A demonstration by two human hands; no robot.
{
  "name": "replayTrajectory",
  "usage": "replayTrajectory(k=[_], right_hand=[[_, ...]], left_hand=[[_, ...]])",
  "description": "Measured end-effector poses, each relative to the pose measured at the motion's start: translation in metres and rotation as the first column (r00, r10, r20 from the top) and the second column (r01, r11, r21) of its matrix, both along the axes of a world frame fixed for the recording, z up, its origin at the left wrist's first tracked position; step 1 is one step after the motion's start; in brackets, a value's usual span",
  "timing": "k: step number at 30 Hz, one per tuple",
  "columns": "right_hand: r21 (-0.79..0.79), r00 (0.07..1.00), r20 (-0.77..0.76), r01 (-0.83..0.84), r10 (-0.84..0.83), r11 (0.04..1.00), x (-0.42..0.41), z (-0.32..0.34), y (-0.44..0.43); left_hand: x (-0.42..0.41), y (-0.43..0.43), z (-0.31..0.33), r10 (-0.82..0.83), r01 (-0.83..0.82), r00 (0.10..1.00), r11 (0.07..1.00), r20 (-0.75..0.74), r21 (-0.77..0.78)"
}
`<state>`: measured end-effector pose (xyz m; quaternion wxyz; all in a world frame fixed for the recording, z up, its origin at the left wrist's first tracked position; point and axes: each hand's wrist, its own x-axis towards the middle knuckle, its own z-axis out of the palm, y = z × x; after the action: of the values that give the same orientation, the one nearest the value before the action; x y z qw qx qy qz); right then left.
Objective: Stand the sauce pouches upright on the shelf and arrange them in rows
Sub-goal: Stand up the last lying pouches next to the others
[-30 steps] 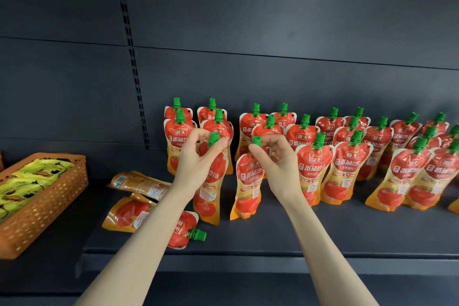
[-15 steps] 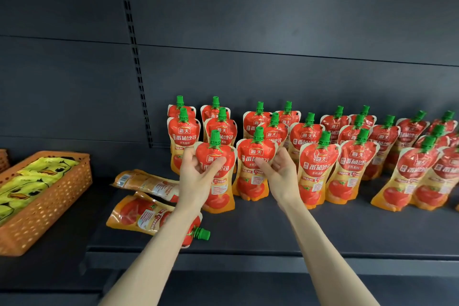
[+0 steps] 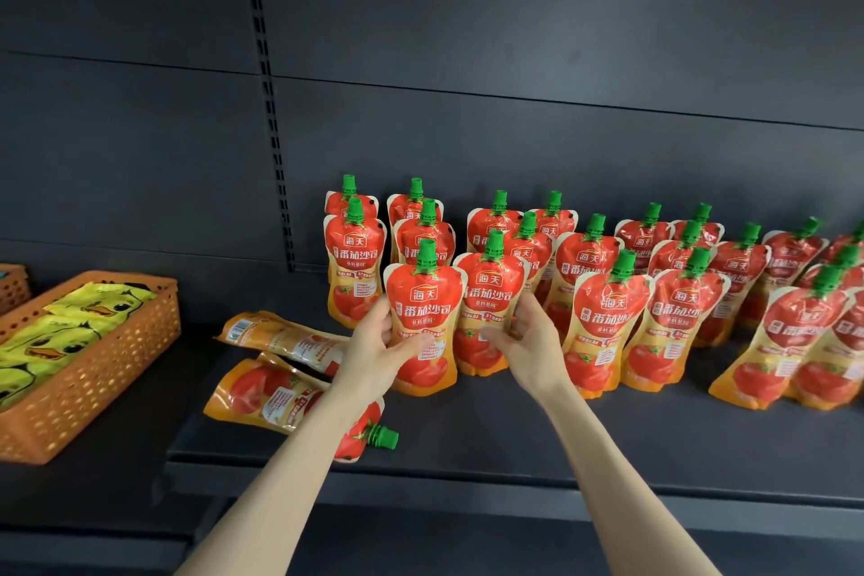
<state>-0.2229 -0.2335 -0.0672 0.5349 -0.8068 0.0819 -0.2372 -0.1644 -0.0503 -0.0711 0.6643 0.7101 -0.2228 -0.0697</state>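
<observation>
On the dark shelf [image 3: 491, 440], the left hand [image 3: 374, 348] is wrapped around the waist of a front pouch [image 3: 423, 309], thumb across its label, and the pouch stands upright. Just beside it, the right hand [image 3: 528, 341] grips a second pouch [image 3: 488, 295], also upright. Behind and to the right, more pouches [image 3: 678, 295] stand in rows with green caps up. Two flat pouches [image 3: 276, 369] lie left of the left arm, one partly under it. An orange basket [image 3: 103, 369] sits well apart at far left.
</observation>
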Motion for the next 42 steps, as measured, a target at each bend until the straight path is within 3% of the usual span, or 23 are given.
replayTrajectory(k=[12,19,24,27,30,32,35,39,42], right_hand=[[-0.01,0.996,-0.017,0.093,-0.093,0.996,-0.007,-0.002,0.008],[-0.047,0.984,0.044,0.177,-0.175,0.983,-0.031,-0.006,0.014],[-0.049,0.991,0.071,0.119,-0.116,0.992,-0.054,-0.008,0.034],[-0.048,0.999,0.029,0.026,-0.024,0.999,-0.057,-0.015,0.056],[-0.05,0.997,-0.015,-0.077,0.076,0.996,-0.053,-0.021,0.082],[-0.05,0.988,-0.068,-0.141,0.138,0.989,-0.049,-0.025,0.1],[-0.123,0.975,-0.162,-0.175,0.154,0.977,-0.038,-0.033,0.124],[-0.33,0.968,-0.251,-0.109,0.024,0.938,-0.025,-0.04,0.144],[-0.34,0.964,-0.263,-0.045,-0.049,0.939,-0.021,-0.045,0.148]], left_hand=[[-0.003,0.004,0.0,0.067,-0.081,0.994,0.983,0.09,0.164],[-0.025,0.037,-0.001,0.238,-0.303,0.929,0.929,0.284,0.211],[-0.04,0.074,-0.001,0.213,-0.357,0.877,0.889,0.431,0.287],[-0.039,0.093,-0.009,0.177,-0.407,0.866,0.793,0.467,0.454],[-0.028,0.114,-0.016,0.088,-0.404,0.891,0.6,0.445,0.69],[-0.02,0.127,-0.018,0.034,-0.361,0.914,0.52,0.404,0.774],[-0.012,0.141,-0.019,-0.041,-0.314,0.926,0.469,0.376,0.826],[-0.004,0.153,-0.016,-0.174,-0.36,0.879,0.371,0.445,0.856],[0.005,0.157,-0.013,-0.231,-0.385,0.838,0.394,0.495,0.835]])
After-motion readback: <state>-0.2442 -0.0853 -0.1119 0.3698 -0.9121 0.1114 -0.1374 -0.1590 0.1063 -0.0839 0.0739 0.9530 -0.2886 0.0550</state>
